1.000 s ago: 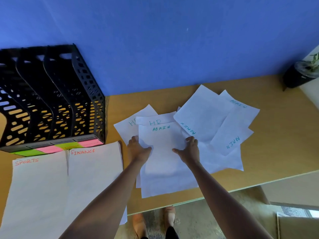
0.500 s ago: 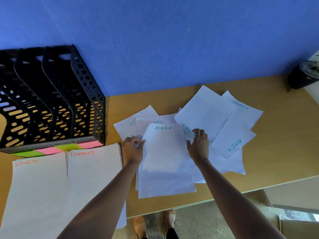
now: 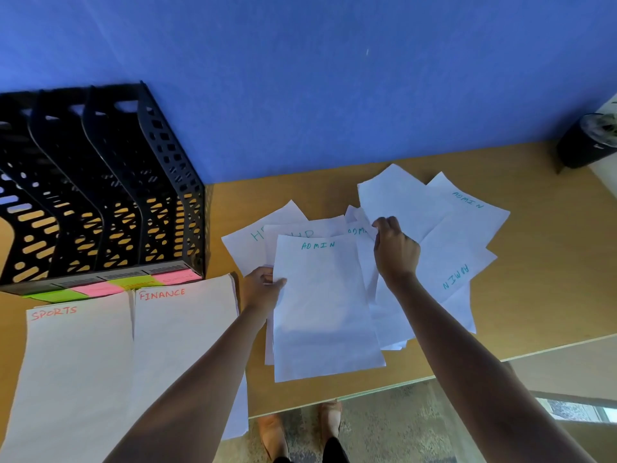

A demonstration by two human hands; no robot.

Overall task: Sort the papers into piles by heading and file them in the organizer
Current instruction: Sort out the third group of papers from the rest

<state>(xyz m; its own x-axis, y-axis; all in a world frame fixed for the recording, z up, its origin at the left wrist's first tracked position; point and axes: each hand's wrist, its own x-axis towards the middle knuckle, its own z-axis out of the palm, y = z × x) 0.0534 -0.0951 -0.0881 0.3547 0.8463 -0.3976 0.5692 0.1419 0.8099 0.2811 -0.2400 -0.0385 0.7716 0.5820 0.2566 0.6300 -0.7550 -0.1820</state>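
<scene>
A sheet headed ADMIN (image 3: 322, 305) lies on top of a loose heap of white papers in the middle of the desk; my left hand (image 3: 262, 289) grips its left edge. My right hand (image 3: 395, 250) pinches the near corner of a blank-faced sheet (image 3: 400, 205) in the scattered ADMIN papers (image 3: 464, 248) to the right. Two HR sheets (image 3: 257, 238) poke out behind the top sheet. On the left lie a SPORTS pile (image 3: 73, 362) and a FINANCE pile (image 3: 180, 335). The black organizer (image 3: 100, 195) stands at the back left, its slots holding no papers that I can see.
Pink and green sticky labels (image 3: 110, 287) line the organizer's front base. A black pot with a plant (image 3: 587, 145) stands at the far right by the blue wall. The desk's front edge (image 3: 467, 372) runs just below the papers; my feet show on the floor beneath.
My right hand has left the top ADMIN sheet and moved right and back to the blank-faced sheet's corner. My left hand shifted left along the top sheet's edge, which now lies straighter.
</scene>
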